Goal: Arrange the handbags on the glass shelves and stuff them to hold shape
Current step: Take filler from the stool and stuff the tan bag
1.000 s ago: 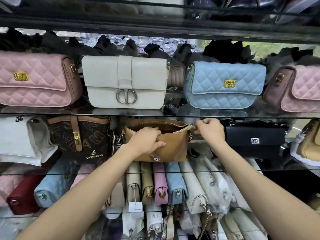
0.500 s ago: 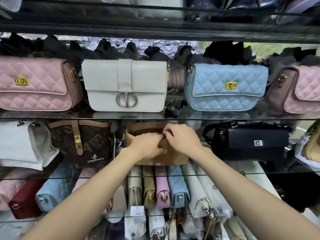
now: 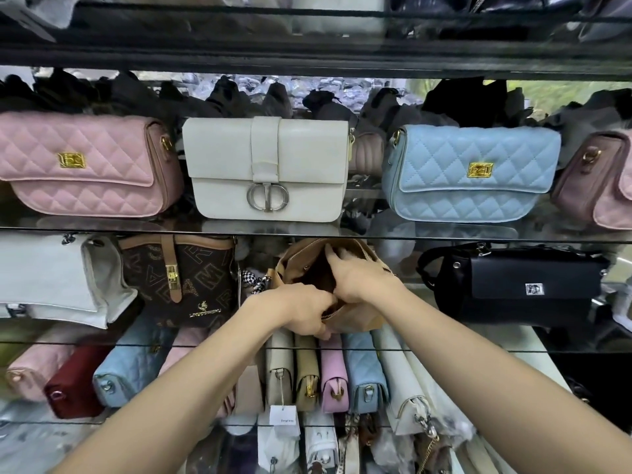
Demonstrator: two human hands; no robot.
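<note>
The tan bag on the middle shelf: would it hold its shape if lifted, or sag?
Probably sag. The tan bag looks soft: its open mouth is spread wide by the left hand gripping the near rim and the right hand reaching inside. No stuffing shows in the dark interior, so it is likely light and floppy.

Brown monogram canvas handbag (image 3: 191, 278) shows large letters M, A, R plus illegible gold brand line; white flap handbag (image 3: 268, 169) carries silver CD clasp; white paper hangtag (image 3: 283, 416) print is unreadable.
</note>
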